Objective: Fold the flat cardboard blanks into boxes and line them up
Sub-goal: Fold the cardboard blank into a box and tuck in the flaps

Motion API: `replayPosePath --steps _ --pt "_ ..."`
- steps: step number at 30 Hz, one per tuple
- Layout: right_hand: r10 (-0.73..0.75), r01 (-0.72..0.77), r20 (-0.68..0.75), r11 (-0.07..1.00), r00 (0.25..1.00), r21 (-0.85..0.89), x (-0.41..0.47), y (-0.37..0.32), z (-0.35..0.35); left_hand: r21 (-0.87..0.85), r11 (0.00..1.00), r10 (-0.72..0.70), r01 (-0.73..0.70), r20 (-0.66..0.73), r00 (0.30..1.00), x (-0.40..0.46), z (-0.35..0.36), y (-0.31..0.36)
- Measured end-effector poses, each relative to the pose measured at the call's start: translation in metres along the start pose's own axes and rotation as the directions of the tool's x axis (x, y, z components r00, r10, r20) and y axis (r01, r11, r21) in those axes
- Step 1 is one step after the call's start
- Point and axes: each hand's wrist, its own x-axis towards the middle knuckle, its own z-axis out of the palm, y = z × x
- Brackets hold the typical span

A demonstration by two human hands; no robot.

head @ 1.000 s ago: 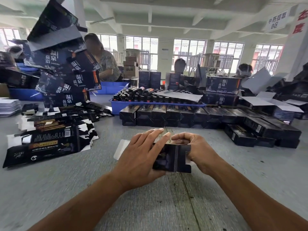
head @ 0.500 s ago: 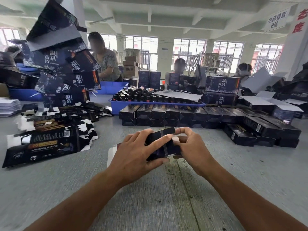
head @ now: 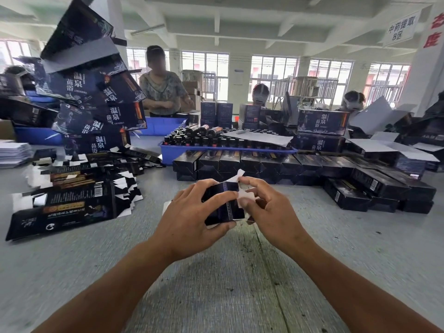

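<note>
A dark, half-formed cardboard box point(head: 224, 203) is held over the grey table point(head: 216, 272), just in front of me. My left hand point(head: 192, 217) grips its body from the left, fingers over the top and thumb underneath. My right hand point(head: 266, 207) pinches the white end flaps at the box's right end. Flat dark blanks point(head: 69, 203) lie in a fanned pile to the left. Finished black boxes point(head: 264, 164) stand lined up in rows behind my hands, running off to the right.
A blue tray point(head: 216, 152) holds several dark bottles behind the rows. A leaning tower of larger printed cartons point(head: 93, 99) rises at the left. Several people stand or sit at the far side. White paper stacks point(head: 13, 153) lie at the left edge.
The box has been turned in my hands and now shows its dark side and white end flaps. My right hand has shifted onto those flaps; the camera has moved closer.
</note>
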Motion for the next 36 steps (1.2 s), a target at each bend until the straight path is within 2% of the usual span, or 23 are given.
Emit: replayPosePath --steps 6,11,14,19,24,28,29,34,36 --pt "0.003 -0.005 -0.072 1.000 0.997 -0.030 -0.001 -0.002 0.003 0.038 0.999 0.036 -0.035 -0.030 0.999 0.002 0.002 -0.004" --pt "-0.126 0.113 -0.066 0.979 0.990 -0.172 -0.004 -0.002 0.003 0.071 0.996 0.050 -0.046 -0.059 0.997 0.002 0.002 -0.002" --pt "-0.136 0.120 -0.074 0.976 0.988 -0.184 -0.003 -0.001 0.003 0.046 0.998 0.032 -0.029 -0.060 0.998 0.002 0.001 -0.001" --pt "-0.144 0.130 -0.049 0.968 0.988 -0.216 -0.003 -0.002 0.001 0.128 0.991 0.042 -0.042 0.001 0.999 0.002 0.001 0.001" --pt "-0.088 0.092 0.026 0.981 0.996 -0.170 -0.003 -0.002 0.001 0.128 0.992 0.013 -0.014 0.005 1.000 0.000 0.003 -0.004" --pt "-0.015 0.027 0.209 0.998 0.978 -0.054 -0.006 -0.005 -0.002 0.056 0.997 -0.042 0.044 -0.035 0.998 -0.001 0.003 -0.010" --pt "-0.009 0.018 0.218 0.999 0.976 -0.041 -0.006 -0.005 -0.001 0.045 0.998 -0.046 0.048 -0.040 0.998 -0.001 0.004 -0.011" --pt "-0.042 0.040 -0.017 0.990 0.999 -0.133 -0.007 -0.002 0.004 0.034 0.999 0.026 -0.024 -0.067 0.997 -0.001 0.004 -0.007" --pt "-0.041 0.035 -0.055 0.994 0.998 -0.105 -0.006 0.000 0.003 0.040 0.998 0.048 -0.045 -0.066 0.997 0.000 0.003 -0.003"
